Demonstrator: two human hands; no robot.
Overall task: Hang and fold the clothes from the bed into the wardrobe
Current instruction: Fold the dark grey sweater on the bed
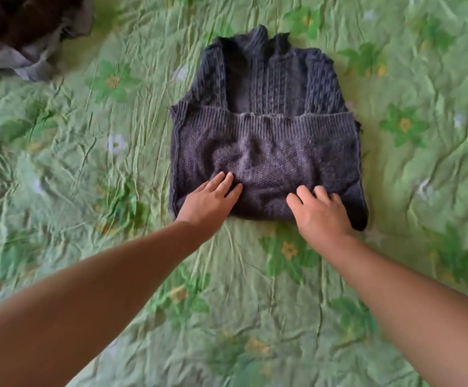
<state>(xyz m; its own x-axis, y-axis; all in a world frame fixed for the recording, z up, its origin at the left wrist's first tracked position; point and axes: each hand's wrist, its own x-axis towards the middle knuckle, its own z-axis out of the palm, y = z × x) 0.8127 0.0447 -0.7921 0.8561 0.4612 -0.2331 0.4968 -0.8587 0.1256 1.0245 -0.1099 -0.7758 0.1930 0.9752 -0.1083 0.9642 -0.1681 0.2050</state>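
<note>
A dark purple knitted sweater (266,129) lies folded on the bed, its ribbed hem turned up across the middle and its collar pointing away from me. My left hand (210,201) rests flat on the near left part of the fold, fingers straight. My right hand (319,210) lies on the near right part, fingers slightly bent and pressing on the knit. Neither hand grips the cloth.
The bed is covered by a crumpled green bedspread (87,163) with a flower print. A heap of dark brown and grey clothes (29,32) sits at the far left corner.
</note>
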